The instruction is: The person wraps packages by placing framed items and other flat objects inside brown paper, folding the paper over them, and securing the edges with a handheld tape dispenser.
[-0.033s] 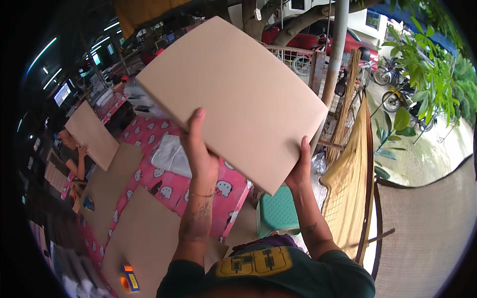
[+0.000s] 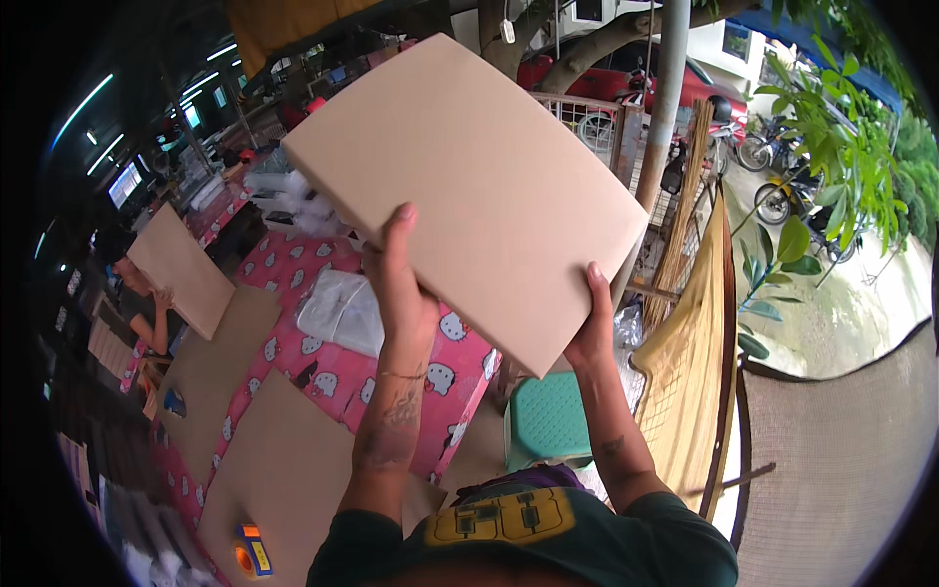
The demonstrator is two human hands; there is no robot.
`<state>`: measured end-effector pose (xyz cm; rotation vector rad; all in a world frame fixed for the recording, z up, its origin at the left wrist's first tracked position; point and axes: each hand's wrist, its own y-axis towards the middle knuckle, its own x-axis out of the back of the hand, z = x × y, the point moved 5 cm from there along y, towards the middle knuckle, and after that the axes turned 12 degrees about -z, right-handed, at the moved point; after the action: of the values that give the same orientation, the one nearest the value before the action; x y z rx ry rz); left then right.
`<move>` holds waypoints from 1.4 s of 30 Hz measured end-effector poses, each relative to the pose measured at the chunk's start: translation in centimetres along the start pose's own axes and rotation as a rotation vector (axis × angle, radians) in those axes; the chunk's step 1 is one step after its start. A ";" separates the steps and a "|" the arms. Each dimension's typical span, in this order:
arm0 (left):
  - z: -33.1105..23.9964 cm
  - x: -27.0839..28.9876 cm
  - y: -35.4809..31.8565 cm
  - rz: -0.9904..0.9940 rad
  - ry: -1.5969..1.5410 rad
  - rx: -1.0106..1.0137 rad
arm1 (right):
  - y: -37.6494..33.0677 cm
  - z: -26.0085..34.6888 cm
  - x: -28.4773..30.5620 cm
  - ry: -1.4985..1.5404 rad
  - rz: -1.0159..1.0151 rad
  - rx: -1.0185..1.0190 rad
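A flat brown cardboard box (image 2: pixel 465 196) is held up tilted in front of me, above the table. Along its left lower edge my left hand (image 2: pixel 401 289) grips it, thumb on the broad face and fingers mostly hidden behind. My right hand (image 2: pixel 593 328) clasps the lower right edge in the same way, its thumb pressed on the face. Beneath my left forearm, a flat cardboard sheet (image 2: pixel 284 470) lies on the pink patterned tablecloth (image 2: pixel 455 382). On that sheet rests an orange tape roll (image 2: pixel 245 558) with a blue and yellow part.
Clear plastic bags (image 2: pixel 342 311) lie on the table beyond my left hand. A green stool (image 2: pixel 548 421) stands below the box. At far left another person (image 2: pixel 135 279) holds a similar cardboard piece (image 2: pixel 186 269). A pole (image 2: pixel 665 108) and yellow netting (image 2: pixel 685 362) are at right.
The cardboard box has shifted slightly to the right, with both hands still gripping it. My left hand has moved a little right along with it.
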<state>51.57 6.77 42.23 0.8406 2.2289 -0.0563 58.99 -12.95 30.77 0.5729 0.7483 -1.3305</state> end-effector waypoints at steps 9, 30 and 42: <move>2.7 -9.0 8.3 0.192 0.527 -0.434 | 26.2 8.0 -0.4 0.204 -0.013 0.034; 4.6 18.2 12.3 -0.087 1.575 -0.440 | 58.3 -7.5 9.7 -0.278 -0.013 -0.184; 5.0 16.8 10.6 -0.144 1.573 -0.320 | 60.8 -5.7 10.9 -0.603 -0.152 0.033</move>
<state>52.32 22.98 29.74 0.5283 3.5179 1.2534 118.84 -5.72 16.00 0.1185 0.2759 -1.5533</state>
